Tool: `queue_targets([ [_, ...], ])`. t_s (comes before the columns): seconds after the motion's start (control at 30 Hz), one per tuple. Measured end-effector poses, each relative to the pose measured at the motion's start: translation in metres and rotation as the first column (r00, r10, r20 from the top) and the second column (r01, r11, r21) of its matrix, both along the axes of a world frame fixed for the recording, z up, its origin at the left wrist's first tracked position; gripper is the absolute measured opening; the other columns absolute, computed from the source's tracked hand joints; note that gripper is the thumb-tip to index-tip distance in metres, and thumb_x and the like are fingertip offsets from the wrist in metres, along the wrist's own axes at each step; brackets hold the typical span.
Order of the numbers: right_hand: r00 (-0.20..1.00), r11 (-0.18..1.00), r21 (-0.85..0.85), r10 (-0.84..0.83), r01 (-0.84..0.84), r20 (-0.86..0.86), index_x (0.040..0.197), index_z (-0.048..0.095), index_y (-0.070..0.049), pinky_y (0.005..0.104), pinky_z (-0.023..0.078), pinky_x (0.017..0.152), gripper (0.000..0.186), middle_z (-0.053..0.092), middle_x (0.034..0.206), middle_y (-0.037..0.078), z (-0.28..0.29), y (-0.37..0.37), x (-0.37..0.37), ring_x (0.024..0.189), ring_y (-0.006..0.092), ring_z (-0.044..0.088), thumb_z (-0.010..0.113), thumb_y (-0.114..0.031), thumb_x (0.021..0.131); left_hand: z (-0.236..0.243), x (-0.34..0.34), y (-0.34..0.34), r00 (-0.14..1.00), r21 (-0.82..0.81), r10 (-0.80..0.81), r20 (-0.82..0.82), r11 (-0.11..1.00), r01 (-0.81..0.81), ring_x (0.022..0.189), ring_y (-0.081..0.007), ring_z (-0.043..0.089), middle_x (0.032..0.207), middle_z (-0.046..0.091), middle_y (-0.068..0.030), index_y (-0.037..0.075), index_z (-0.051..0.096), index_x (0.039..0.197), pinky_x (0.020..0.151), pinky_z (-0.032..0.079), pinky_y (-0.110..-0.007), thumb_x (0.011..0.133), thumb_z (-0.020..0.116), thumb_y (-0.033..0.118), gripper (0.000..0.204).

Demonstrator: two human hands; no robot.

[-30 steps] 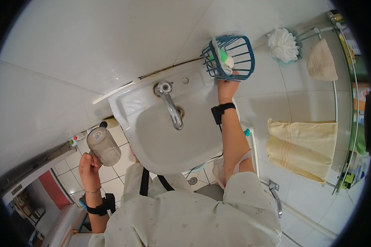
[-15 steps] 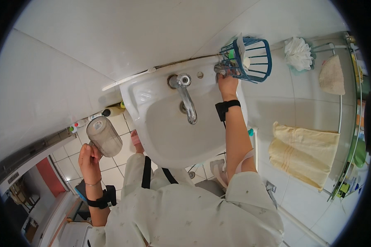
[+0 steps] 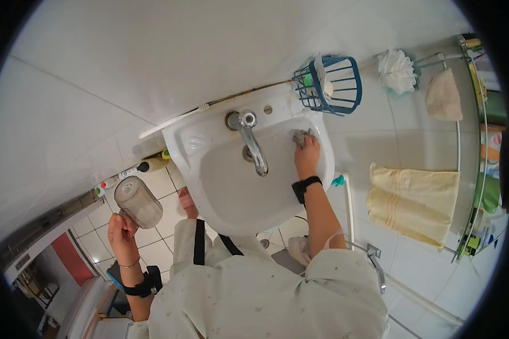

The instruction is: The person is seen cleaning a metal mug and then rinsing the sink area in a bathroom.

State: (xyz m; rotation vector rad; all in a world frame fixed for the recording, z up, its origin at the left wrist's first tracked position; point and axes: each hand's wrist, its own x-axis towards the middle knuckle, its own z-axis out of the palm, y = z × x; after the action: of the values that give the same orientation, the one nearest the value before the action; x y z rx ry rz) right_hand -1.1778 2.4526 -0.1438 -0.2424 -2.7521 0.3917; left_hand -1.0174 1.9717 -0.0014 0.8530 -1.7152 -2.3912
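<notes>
Out to the left of the sink, my left hand (image 3: 121, 229) grips a clear plastic jug (image 3: 138, 202) by its handle. The jug is tilted, and it hangs over the tiled floor. My right hand (image 3: 307, 155) is closed on a crumpled grey cloth (image 3: 302, 137) at the right inner wall of the white washbasin (image 3: 223, 195). Left of that hand, a chrome tap (image 3: 254, 148) reaches over the bowl.
A blue plastic basket (image 3: 345, 85) with a few items stands at the basin's back right corner. A white brush (image 3: 175, 121) lies along the back wall. A yellow towel (image 3: 414, 200) and a white bath puff (image 3: 397, 71) hang on the right. Bottles (image 3: 147, 167) stand behind the jug.
My right hand has drawn the grey cloth from beside the basket on the rim toward me, onto the basin's inner wall. My left hand still holds the jug, slightly lower in view.
</notes>
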Motion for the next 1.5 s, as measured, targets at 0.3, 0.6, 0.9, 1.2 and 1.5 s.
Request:
queue_targets([
  [0.3,0.834,0.97,-0.173,0.238,-0.173,0.497,0.094,0.062,-0.005,0.0401,0.046,0.084,0.018,0.057,0.1,0.014,-0.048,-0.104,-0.01,0.103,0.0324,0.052,0.057,-0.01,0.077,0.0,-0.002,0.001,0.997,0.035,-0.072,-0.027,0.997,0.073,0.055,-0.0083,0.028,0.062,0.039,-0.0003,0.01,0.036,0.072,0.053,0.025,-0.023,0.097,0.043,0.026,0.031],
  [0.6,0.846,0.849,0.307,0.262,-0.431,0.464,0.096,0.063,-0.01,0.0423,0.041,0.087,0.019,0.056,0.106,0.007,0.013,-0.006,-0.033,0.101,0.0296,0.05,0.053,-0.009,0.08,0.004,-0.001,-0.003,0.994,0.04,-0.081,-0.076,0.996,0.084,0.055,-0.0084,0.027,0.063,0.038,-0.0006,0.01,0.035,0.071,0.053,0.024,-0.023,0.097,0.044,0.026,0.031],
  [0.9,0.815,0.924,0.23,0.129,-0.306,0.565,0.089,0.064,-0.01,0.0421,0.043,0.084,0.02,0.056,0.103,0.007,0.073,0.033,0.094,0.098,0.0322,0.051,0.059,-0.006,0.071,0.002,-0.015,0.001,0.988,0.125,-0.079,-0.137,0.987,0.096,0.054,-0.0087,0.027,0.063,0.039,-0.0013,0.009,0.036,0.072,0.054,0.025,-0.023,0.098,0.042,0.024,0.031],
  [1.2,0.922,0.943,0.197,0.19,-0.267,0.337,0.092,0.064,-0.01,0.0404,0.044,0.08,0.035,0.055,0.103,0.007,0.058,0.069,0.046,0.092,0.0327,0.05,0.057,0.007,0.062,0.003,-0.019,-0.004,0.973,0.098,-0.126,-0.194,0.984,0.147,0.055,-0.0086,0.027,0.063,0.037,-0.0009,0.01,0.035,0.072,0.054,0.024,-0.024,0.097,0.043,0.026,0.031],
  [1.5,0.961,0.983,0.07,0.15,-0.171,0.233,0.106,0.059,-0.006,0.039,0.042,0.089,0.046,0.052,0.109,0.011,0.063,0.056,0.113,0.097,0.033,0.049,0.059,0.008,0.063,0.009,-0.017,-0.001,0.976,0.079,-0.177,-0.128,0.979,0.188,0.055,-0.0088,0.028,0.064,0.038,-0.0015,0.01,0.035,0.073,0.056,0.025,-0.024,0.097,0.041,0.025,0.03],
])
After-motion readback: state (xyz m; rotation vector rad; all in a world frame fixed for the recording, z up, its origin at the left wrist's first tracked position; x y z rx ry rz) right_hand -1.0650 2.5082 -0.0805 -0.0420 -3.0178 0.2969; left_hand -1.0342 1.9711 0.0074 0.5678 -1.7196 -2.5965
